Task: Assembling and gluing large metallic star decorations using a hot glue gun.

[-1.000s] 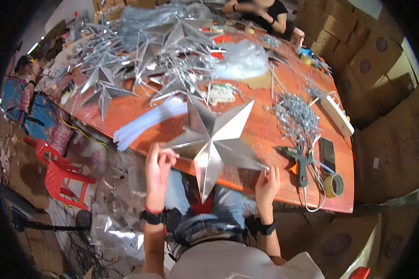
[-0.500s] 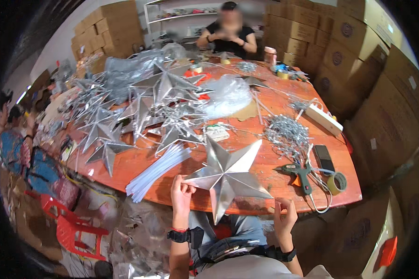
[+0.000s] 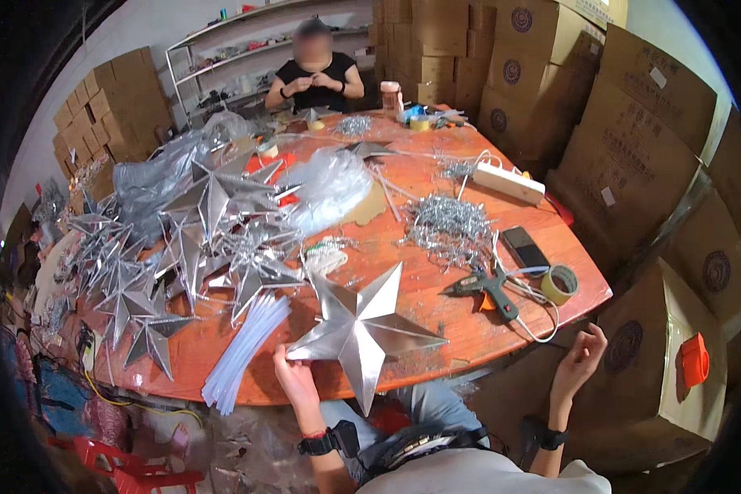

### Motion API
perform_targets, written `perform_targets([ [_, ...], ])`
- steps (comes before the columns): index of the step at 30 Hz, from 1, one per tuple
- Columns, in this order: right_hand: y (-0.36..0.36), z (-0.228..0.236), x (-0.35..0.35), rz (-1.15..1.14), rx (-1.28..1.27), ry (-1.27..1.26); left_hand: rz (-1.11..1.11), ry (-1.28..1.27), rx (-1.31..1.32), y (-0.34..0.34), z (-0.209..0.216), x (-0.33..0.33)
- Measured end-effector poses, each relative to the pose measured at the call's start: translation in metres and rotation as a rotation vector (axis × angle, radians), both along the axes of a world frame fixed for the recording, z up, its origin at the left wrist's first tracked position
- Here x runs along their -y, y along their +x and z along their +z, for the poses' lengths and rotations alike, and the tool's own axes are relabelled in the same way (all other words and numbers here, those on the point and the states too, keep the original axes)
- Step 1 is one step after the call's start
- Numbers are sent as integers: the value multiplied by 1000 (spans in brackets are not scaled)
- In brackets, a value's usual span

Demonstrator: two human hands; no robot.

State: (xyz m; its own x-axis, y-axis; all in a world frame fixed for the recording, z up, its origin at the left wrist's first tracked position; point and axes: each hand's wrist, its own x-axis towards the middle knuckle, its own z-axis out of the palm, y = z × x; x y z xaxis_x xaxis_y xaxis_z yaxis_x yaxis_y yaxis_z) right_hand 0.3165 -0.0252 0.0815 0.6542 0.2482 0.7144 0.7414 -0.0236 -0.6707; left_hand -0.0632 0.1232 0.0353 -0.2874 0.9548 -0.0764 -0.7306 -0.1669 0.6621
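Observation:
A silver five-pointed star point(image 3: 360, 329) leans over the near table edge. My left hand point(image 3: 296, 384) grips it by its left point, with the thumb up against the edge. My right hand point(image 3: 579, 362) hangs apart from the star, past the table's near right edge; its fingers are loosely bent and spread, with nothing in them. Just left of the star lies a bundle of whitish glue sticks point(image 3: 249, 350). A green and black glue gun point(image 3: 487, 294) rests to the right, beside a heap of thin silver pieces point(image 3: 449, 226).
More silver stars point(image 3: 214, 206) pile up on the left. Around the glue gun are a phone point(image 3: 524, 246), a tape roll point(image 3: 559, 284) and cords to a white power strip point(image 3: 509, 181). Clear plastic point(image 3: 329, 189) lies mid-table. A person point(image 3: 317, 82) sits opposite; cartons point(image 3: 634, 123) stand right.
My right hand has moved right, away from the star's right point, and its fingers have spread. My left hand keeps its hold on the star. The whole view has swung toward the right.

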Motion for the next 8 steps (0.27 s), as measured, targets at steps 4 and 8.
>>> perform_targets([
  [4,21,18,6,-190,176,-42,-19,-2,-94,-1,-9,-2],
  [8,44,31,4,-252,178,0,-19,46,-194,-8,-12,-1],
])
